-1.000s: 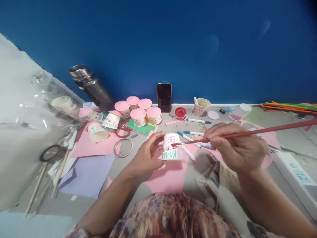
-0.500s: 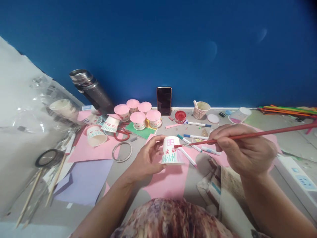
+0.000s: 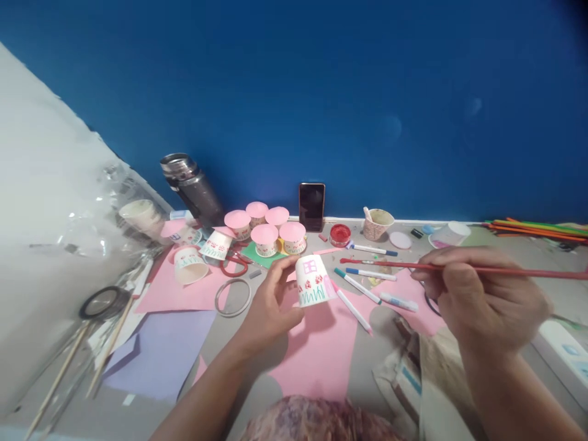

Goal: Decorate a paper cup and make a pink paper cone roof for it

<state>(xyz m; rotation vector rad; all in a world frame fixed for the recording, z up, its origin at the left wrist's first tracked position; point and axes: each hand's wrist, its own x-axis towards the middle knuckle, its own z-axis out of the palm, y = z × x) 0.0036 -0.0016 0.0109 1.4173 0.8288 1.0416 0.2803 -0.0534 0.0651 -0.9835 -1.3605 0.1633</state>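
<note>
My left hand (image 3: pixel 271 306) grips a small white paper cup (image 3: pixel 311 282), upside down and tilted, painted with a pink window, red flowers and green grass. My right hand (image 3: pixel 478 300) pinches a long red paintbrush (image 3: pixel 459 267) that lies nearly level, its tip pointing left toward a red paint pot (image 3: pixel 340 234) and away from the cup. Both hands hover over a pink paper sheet (image 3: pixel 316 355).
Several pink-topped decorated cups (image 3: pixel 266 229) stand near a phone (image 3: pixel 311 206) leaning on the blue wall. A steel flask (image 3: pixel 193 188), red scissors (image 3: pixel 234 264), tape rings (image 3: pixel 234 297), felt pens (image 3: pixel 362 285), a patterned cup (image 3: pixel 376 223) and coloured sticks (image 3: pixel 542 229) lie around. Folded cloth (image 3: pixel 427 361) sits at the right.
The brush tip has lifted off the cup and swung right and up toward the paint pot. My left hand has tilted the cup. The camera has tipped upward.
</note>
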